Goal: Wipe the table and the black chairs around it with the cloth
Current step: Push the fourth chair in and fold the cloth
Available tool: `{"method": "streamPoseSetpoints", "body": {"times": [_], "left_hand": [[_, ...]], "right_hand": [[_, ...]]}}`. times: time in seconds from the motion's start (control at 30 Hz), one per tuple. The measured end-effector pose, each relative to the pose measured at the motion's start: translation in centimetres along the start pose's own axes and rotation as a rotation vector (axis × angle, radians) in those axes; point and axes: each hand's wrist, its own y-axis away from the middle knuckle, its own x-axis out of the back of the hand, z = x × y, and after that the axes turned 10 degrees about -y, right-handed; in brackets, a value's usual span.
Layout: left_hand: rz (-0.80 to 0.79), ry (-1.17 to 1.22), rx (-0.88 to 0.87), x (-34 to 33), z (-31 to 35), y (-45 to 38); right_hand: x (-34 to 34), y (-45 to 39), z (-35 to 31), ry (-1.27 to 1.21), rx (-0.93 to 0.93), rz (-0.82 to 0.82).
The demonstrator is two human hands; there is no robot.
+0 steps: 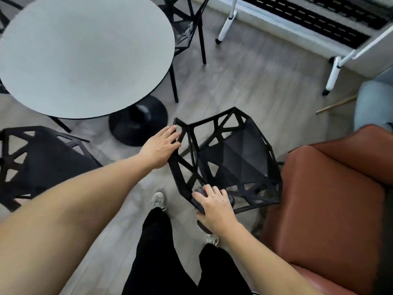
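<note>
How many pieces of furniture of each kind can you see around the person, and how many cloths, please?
Black chairs: 4 (one held, one at left, one behind the table, a sliver at the top left edge)
Round grey table: 1
Brown armchair: 1
Cloth, under the right hand: 1
Total: 7

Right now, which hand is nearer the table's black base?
Left. The left hand grips the chair frame's corner just right of the base; the right hand presses the cloth on the chair's near edge, farther off.
</note>
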Motion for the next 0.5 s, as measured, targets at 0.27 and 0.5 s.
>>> {"method": "streamPoseSetpoints", "body": {"times": [0.27,0.5], "left_hand": [[0.017,0.268,0.249,-1.8,8.7,9.9],[0.073,0.287,0.448,-2.3,13.0,16.2]], "right_hand": [[-2.5,8.1,3.4,-0.072,0.194,-0.052],[-2.2,11.7,5.2,0.131,0.226,0.053]]}}
